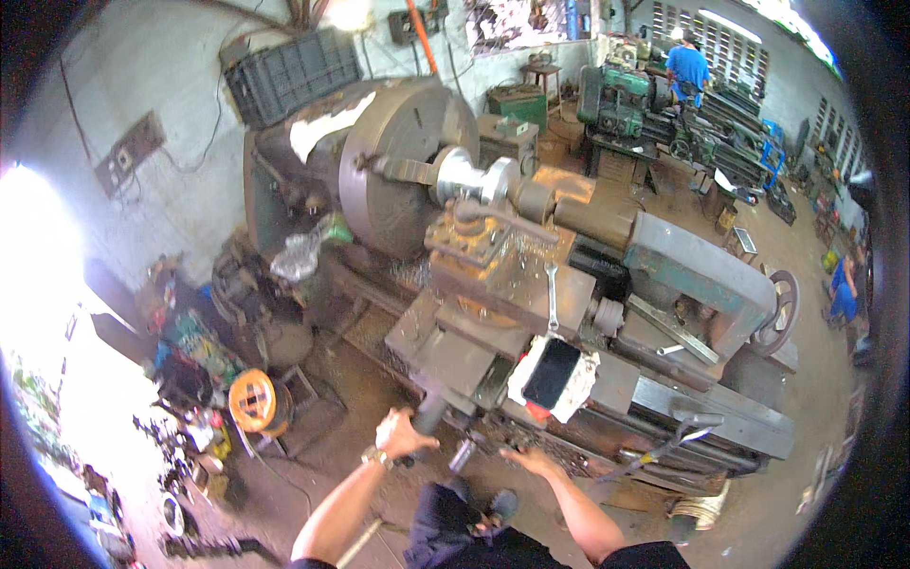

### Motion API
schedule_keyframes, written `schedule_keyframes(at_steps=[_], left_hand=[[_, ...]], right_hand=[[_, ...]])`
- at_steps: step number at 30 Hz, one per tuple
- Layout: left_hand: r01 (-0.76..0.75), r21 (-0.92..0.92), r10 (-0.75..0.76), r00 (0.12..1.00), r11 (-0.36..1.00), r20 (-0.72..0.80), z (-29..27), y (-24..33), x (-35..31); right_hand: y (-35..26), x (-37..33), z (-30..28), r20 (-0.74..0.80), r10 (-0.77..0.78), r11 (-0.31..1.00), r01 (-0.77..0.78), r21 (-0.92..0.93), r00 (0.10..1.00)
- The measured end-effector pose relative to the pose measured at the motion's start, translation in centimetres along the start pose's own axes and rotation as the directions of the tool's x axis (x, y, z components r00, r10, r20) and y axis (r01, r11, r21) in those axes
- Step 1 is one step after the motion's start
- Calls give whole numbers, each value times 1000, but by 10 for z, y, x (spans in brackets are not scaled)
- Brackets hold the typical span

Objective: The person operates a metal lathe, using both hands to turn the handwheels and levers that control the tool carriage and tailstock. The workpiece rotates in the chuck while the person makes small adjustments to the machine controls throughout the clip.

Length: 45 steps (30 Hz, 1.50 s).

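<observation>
A large metal lathe fills the middle, its big round faceplate [384,175] at the left and a shiny turned workpiece [472,177] mounted between it and the tailstock [697,266]. My left hand [400,434] closes around a dark handwheel [429,413] at the carriage front, thumb stretched toward the right. Just right of it, a short metal crank handle [462,456] juts out. My right hand [531,461] is beside the lathe's front, fingers extended leftward and apart from the crank handle; I see nothing in it. The tool post [474,237] sits close to the workpiece.
On the carriage lie a wrench [553,296] and a dark phone [551,373] on a pale cloth. A long lever [668,444] sticks out front right. An orange-topped stool [256,401] and clutter stand left. A person in blue [687,66] is at machines far back.
</observation>
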State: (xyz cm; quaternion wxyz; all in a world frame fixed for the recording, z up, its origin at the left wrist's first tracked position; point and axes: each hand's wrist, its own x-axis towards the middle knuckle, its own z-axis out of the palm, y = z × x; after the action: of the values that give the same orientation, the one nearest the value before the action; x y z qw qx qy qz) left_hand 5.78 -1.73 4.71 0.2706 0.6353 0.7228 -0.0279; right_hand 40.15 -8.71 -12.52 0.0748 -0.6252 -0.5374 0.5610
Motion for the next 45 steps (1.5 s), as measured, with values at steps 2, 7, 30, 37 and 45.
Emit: schedule_keyframes(at_steps=[2,7,30,37,45], left_hand=[[-3,-31,5,999,1000,40,-1,-1,1],[-12,0,12,1000,1000,0,0,-1,1],[16,-68,-14,999,998,33,-5,-1,-3],[15,-62,-14,1000,998,17,2,-4,1],[-18,-61,18,1000,998,5,-3,-2,-2]], right_hand=[[-40,-6,-6,48,63,997,-61,-44,997],[-94,1,-9,173,222,973,-208,-99,960],[-41,26,17,-192,133,991,-136,-3,972],[-37,29,15,-193,222,968,-239,-73,956],[-43,11,12,-318,136,987,-155,-36,938]])
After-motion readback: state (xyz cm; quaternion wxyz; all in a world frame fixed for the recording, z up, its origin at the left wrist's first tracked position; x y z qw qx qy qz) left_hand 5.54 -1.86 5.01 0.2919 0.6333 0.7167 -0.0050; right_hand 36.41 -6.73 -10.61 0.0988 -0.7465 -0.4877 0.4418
